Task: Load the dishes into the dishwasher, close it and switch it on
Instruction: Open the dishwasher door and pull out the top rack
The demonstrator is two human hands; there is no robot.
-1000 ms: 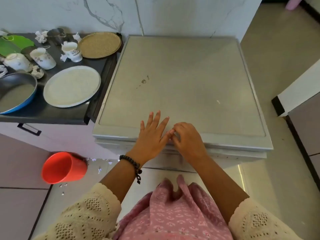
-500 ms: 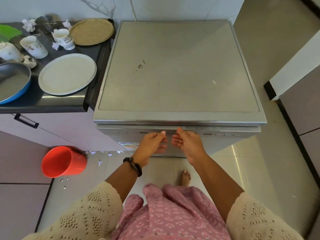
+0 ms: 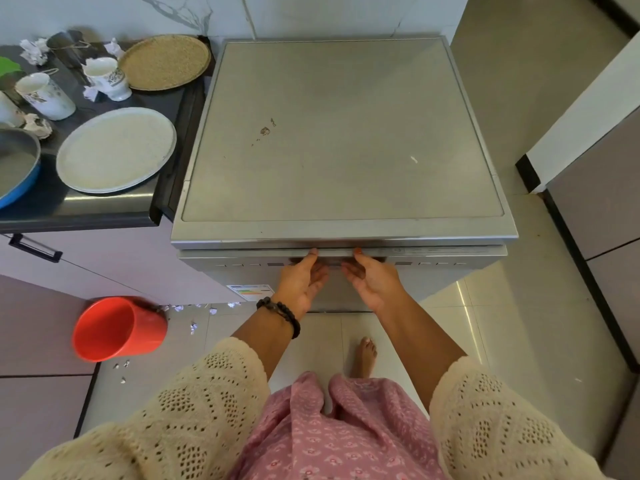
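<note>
Steel dishwasher (image 3: 343,140) door lip just above curled fingers (image 3: 313,258) of both upturned hands.

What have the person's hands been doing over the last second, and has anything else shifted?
Both hands came off the dishwasher's top and dropped to its front edge. Now the left hand and right hand are palm up, fingertips hooked under the lip of the door, which looks closed. The white plate, cups and pan on the counter and the red bucket on the floor stayed put.

sticker (image 3: 250,292) on dishwasher (image 3: 343,133) front, print too small to read
</note>
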